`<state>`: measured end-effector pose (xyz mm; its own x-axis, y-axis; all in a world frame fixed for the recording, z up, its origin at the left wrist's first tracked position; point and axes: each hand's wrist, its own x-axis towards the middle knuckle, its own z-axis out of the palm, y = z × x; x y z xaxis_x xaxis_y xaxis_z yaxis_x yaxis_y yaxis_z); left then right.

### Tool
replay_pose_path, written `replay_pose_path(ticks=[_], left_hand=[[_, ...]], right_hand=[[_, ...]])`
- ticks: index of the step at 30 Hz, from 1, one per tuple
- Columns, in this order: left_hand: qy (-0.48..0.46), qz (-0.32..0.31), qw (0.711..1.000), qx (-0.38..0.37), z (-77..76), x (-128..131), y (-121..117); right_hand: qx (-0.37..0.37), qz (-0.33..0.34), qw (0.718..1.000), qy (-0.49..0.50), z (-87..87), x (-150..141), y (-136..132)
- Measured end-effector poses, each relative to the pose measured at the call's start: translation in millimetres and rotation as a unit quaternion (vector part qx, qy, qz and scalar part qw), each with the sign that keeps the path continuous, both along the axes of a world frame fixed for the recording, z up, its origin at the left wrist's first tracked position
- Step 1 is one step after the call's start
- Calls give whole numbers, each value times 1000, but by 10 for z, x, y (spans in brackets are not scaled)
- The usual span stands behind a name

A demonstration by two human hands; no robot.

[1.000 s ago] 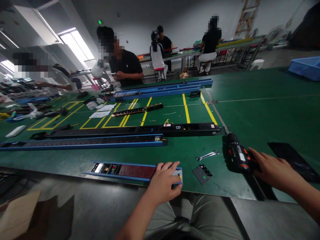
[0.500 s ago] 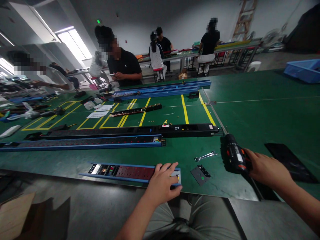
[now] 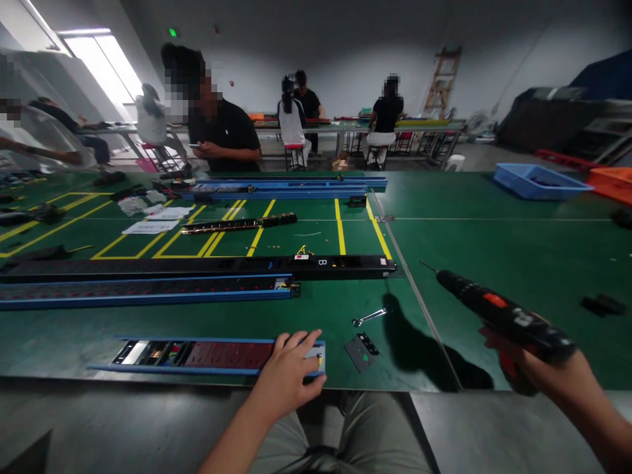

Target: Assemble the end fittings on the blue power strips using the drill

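Note:
My left hand (image 3: 291, 376) spans the right end of a short power strip (image 3: 224, 354), fingers over its top and thumb at its near side. The strip has a blue metal channel, dark red socket panels and exposed parts at its left end. In my right hand (image 3: 536, 359) is a black cordless drill (image 3: 498, 306) with orange-red accents, held above the table with its long thin bit pointing left and away. Between my hands lie a silver wrench (image 3: 369, 317) and a small dark end plate (image 3: 361, 352) with a green dot.
Two long strips, one black (image 3: 345, 264) and one blue-edged (image 3: 148, 289), lie beyond my left hand. Farther back are a thin dark bar (image 3: 239, 224), papers (image 3: 151, 227) and a blue tray (image 3: 538, 181). A person (image 3: 222, 131) stands across the green table (image 3: 444, 237).
My right hand has raised the drill off the table, and its bit has swung leftward. My left hand stays on the power strip. The view has turned right.

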<state>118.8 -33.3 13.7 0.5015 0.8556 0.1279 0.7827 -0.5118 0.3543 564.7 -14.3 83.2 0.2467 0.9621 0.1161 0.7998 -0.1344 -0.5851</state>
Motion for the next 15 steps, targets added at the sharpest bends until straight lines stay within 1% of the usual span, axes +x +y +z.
replay_pose_path(ticks=[2, 4, 5, 7, 9, 11, 13, 15], left_hand=[[6, -4, 1000, 4, -6, 0, -1], [12, -7, 1000, 7, -6, 0, -2], [14, -8, 1000, 8, -3, 0, -3], [16, -9, 1000, 7, 12, 1, -7], [11, -8, 1000, 5, 34, 1, -15], [0, -7, 1000, 4, 51, 0, -19], [-7, -7, 1000, 3, 53, -2, -18], [-8, -3, 1000, 1, 44, -4, -14]], right_hand=[[-16, -28, 995, 96, 157, -90, -114], [-11, -53, 985, 163, 293, -226, -214], [1, -63, 978, 197, 344, -301, -261], [22, -67, 955, 288, 400, -440, -343], [29, -75, 927, 366, 394, -531, -401], [16, -81, 906, 416, 337, -564, -424], [-10, -66, 886, 459, 254, -575, -423], [-51, -36, 864, 499, 185, -615, -423]])
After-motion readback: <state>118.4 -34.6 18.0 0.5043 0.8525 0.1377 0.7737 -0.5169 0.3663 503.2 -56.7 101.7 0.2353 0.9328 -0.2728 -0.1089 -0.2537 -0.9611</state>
